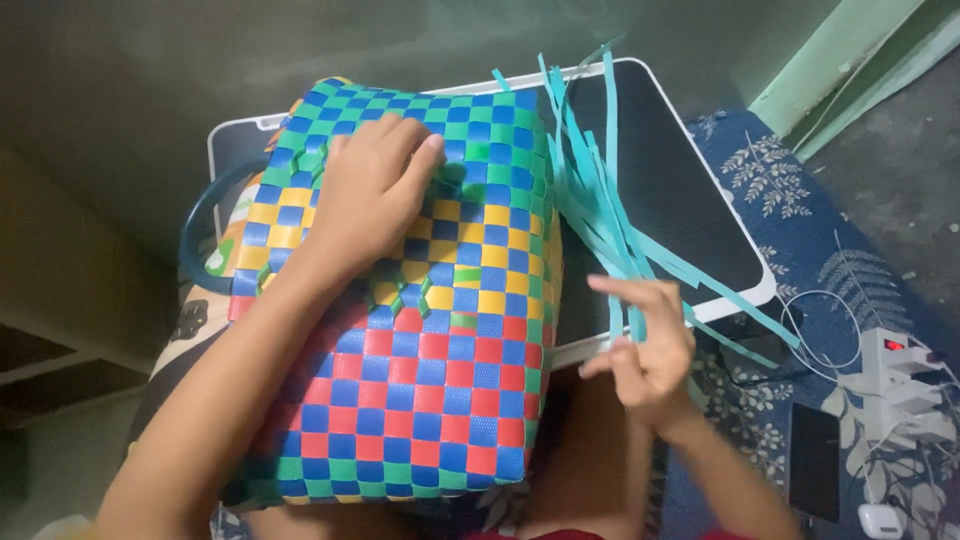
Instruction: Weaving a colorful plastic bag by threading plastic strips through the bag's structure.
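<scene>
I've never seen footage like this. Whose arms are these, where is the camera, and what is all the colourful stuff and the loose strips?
There is no machine here: these are a person's two bare arms, filmed by a camera worn on their head, so you look down as they do.

The left hand lies flat on top of a woven basket, a checkered weave of blue, green, yellow and red bands. A dark blue handle curves out at its left side.

The right hand pinches a bunch of loose teal strips that fan out from the basket's right edge.

Under the basket and strips lies a black board with a white rim. To the right, on a blue floral cloth, sit a white power strip with plugs and a dark phone.
</scene>
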